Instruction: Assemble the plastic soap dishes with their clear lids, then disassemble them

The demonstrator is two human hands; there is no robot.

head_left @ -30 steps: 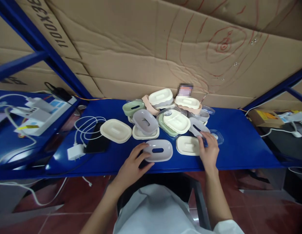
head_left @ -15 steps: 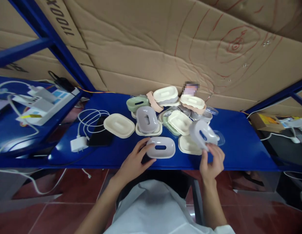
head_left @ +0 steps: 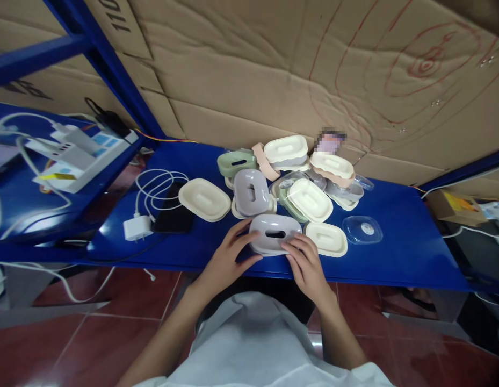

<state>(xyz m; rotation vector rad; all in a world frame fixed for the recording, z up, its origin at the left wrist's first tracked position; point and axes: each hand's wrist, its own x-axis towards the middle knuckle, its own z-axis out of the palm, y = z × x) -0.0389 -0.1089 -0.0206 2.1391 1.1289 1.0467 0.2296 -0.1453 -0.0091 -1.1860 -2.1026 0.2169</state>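
At the table's front edge lies a glossy grey soap dish (head_left: 275,224), a rounded tray with a dark slot in its middle. It sits on another grey dish, whose rim shows beneath. My left hand (head_left: 229,252) grips its left end, fingers on the far rim and thumb at the near side. My right hand (head_left: 308,260) holds the right end, fingertips over the rim. Beside my right hand lies a cream tray (head_left: 326,239) with a raised middle. Behind, a grey dish (head_left: 251,192) rests tilted on a cream piece.
Green dish (head_left: 236,162), cream-topped stacks (head_left: 286,148) and clear parts crowd the back. A clear lid (head_left: 362,230) lies right. Left are a cream tray (head_left: 204,200), black phone (head_left: 174,212) and white charger (head_left: 137,227). Cardboard (head_left: 249,70) stands behind the blue table (head_left: 414,242).
My right hand has brought the second grey dish leftward and set it on the one at my left hand. The clear lid on the right is uncovered. The view has shifted slightly.
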